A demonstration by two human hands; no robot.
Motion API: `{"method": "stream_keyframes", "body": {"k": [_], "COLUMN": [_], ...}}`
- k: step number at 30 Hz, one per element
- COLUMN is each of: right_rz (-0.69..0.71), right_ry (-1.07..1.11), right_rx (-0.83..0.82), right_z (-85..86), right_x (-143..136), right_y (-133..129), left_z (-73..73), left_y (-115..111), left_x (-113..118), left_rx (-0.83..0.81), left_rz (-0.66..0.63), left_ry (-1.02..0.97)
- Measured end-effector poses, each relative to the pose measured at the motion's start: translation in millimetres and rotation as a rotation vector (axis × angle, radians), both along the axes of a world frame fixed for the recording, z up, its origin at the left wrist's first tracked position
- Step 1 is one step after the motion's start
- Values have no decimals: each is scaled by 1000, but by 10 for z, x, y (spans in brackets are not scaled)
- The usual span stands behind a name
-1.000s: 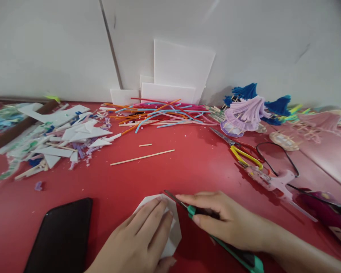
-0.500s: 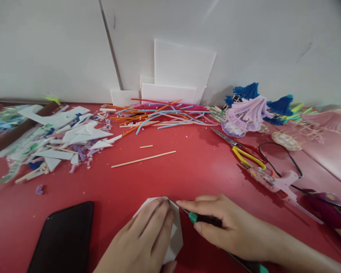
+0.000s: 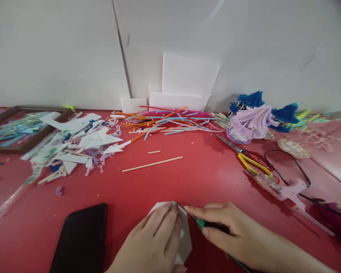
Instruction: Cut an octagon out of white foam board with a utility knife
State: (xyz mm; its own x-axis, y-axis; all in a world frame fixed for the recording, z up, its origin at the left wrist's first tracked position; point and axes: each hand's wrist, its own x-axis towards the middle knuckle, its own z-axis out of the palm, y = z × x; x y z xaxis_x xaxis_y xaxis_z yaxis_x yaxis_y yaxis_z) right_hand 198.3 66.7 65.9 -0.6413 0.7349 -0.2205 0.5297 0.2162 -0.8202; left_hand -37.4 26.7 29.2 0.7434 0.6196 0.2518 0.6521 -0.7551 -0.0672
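Note:
A white piece of foam board (image 3: 184,242) with angled corners lies on the red table at the near edge. My left hand (image 3: 152,240) presses it down, fingers stretched flat across its top and covering much of it. In my right hand (image 3: 230,231) is a craft knife (image 3: 201,223) with a green and black handle, the index finger stretched along toward the blade. The blade's tip meets the board's far right edge, close by my left fingertips. Part of the knife's handle is hidden under my right palm.
A black phone (image 3: 81,239) lies left of my hands. Beyond are a short and a long wooden stick (image 3: 152,164), pipe cleaners (image 3: 170,121) and a heap of white scraps (image 3: 93,140). To the right lie scissors (image 3: 229,143), yellow-handled pliers (image 3: 252,167) and a glue gun (image 3: 290,191).
The whole view has shifted, so things sit a little further right and lower. Both hands keep nearly the same pose, with the knife still at the board's edge.

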Motion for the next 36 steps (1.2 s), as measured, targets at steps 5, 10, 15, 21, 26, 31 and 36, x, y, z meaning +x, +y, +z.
{"method": "stream_keyframes", "body": {"k": [5,10,15,21,26,31,36], "right_rz": [-29,-13,-9,16,9,-2,-6], "right_ry": [-37,-22,-12,-20,36,12,-44], "right_rx": [16,33,70,60,73,82,78], "right_z": [-22,-30,-14,47,8,29,80], "right_x": [-14,-69,-48,-29,-80,-97,-124], "right_y": [-7,-21,-19,1,4,-18,-30], "left_z": [-58,-70,-6,-10,9,-27,-66], "left_y": [18,28,54,35,8,2,14], "left_x": [-49,-53,2,30,64,56,30], "left_rx": [34,82,118,84,57,20,48], "left_rz": [2,-20,-24,-4,15,22,12], "left_ry": [36,26,-10,-20,-2,-11,-17]}}
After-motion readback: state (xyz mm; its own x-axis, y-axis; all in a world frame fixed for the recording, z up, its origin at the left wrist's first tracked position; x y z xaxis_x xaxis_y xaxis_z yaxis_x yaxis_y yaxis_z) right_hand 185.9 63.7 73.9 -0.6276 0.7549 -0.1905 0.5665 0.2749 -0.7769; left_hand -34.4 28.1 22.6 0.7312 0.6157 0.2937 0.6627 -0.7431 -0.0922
